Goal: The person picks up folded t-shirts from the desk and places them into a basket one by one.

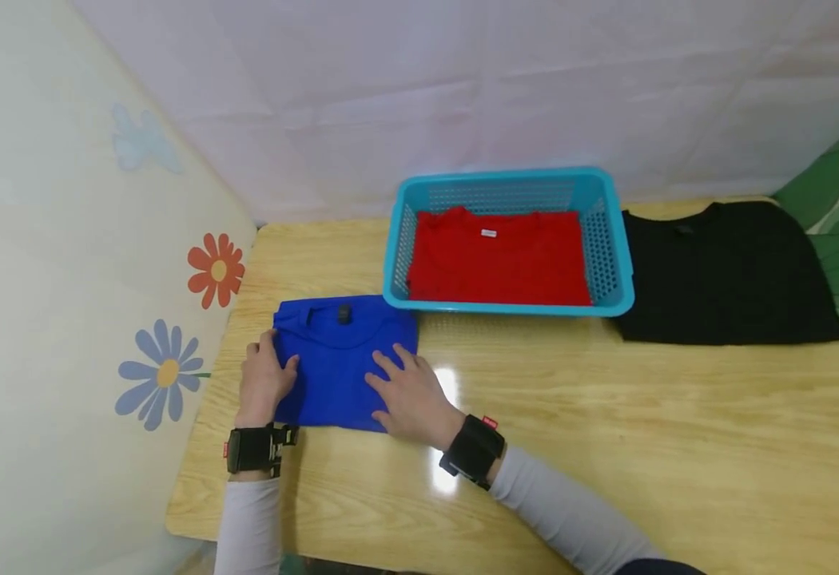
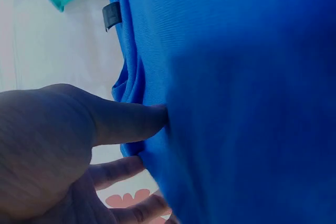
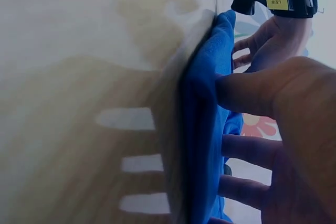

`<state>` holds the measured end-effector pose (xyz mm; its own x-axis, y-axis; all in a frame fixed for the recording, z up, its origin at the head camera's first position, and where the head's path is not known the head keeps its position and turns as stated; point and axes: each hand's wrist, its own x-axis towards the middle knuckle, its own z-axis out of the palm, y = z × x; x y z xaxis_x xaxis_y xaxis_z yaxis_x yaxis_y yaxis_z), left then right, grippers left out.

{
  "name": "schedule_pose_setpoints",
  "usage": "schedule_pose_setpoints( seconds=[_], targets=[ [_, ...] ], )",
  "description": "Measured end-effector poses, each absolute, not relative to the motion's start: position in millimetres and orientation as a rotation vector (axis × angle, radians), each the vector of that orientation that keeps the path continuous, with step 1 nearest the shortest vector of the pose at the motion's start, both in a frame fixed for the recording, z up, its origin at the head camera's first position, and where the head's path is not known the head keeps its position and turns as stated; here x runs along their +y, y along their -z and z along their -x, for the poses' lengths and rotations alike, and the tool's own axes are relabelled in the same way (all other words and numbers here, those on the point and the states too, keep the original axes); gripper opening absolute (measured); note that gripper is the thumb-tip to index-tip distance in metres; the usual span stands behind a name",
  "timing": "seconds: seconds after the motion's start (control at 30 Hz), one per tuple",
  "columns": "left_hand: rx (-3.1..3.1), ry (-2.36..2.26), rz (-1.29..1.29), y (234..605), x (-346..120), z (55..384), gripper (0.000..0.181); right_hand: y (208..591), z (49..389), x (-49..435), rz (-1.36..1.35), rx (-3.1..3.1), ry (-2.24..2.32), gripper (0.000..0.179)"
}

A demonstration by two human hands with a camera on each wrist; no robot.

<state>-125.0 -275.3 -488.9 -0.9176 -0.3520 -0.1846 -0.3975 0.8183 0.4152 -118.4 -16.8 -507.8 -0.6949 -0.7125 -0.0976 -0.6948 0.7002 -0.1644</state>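
L hand (image 1: 263, 382) at L edge of folded blue T-shirt (image 1: 333, 379): thumb on cloth, fingers apart from it, no firm grip visible. Shirt lies flat on counter (image 1: 570, 415), nr L end, collar at far side; prob. light, soft, limp, hard to damage; best held w/ both hands under opp. side edges, so folds stay put. R hand (image 1: 415, 399): fingers spread on cloth nr R edge, gripping nothing.

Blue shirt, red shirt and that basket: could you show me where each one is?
Blue shirt (image 1: 336, 379): head view, on the middle of its folded front.
Red shirt (image 1: 499, 267): head view, on the middle of its front.
Basket (image 1: 502, 196): head view, on its far inner wall.
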Motion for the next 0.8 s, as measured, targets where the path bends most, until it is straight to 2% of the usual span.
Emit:
schedule_pose_setpoints(
  seconds=[0.17, 0.43, 0.6, 0.7, 0.8],
  targets=[
    [2.932, -0.667, 0.618, 495.2, -273.3, 114.8, 0.068, 512.3, 111.7, -15.5, 1.191, 2.755, 0.182, 0.061],
    [2.989, -0.673, 0.528, 501.0, -251.2, 118.4, 0.075, 518.5, 109.1, 13.1, 1.169, 2.782, 0.255, 0.062],
    [3.053, -0.624, 0.333, 499.1, -251.3, 115.4, 0.081, 519.6, 102.3, 20.7, 1.193, 2.775, 0.302, 0.061],
    [3.012, -0.618, 0.171, 496.6, -246.7, 118.3, 0.078, 518.2, 99.6, 29.7, 1.218, 2.788, 0.321, 0.059],
    [2.954, -0.613, 0.114, 495.7, -241.8, 118.5, 0.073, 516.0, 96.7, 37.9, 1.242, 2.793, 0.350, 0.058]
  ],
)
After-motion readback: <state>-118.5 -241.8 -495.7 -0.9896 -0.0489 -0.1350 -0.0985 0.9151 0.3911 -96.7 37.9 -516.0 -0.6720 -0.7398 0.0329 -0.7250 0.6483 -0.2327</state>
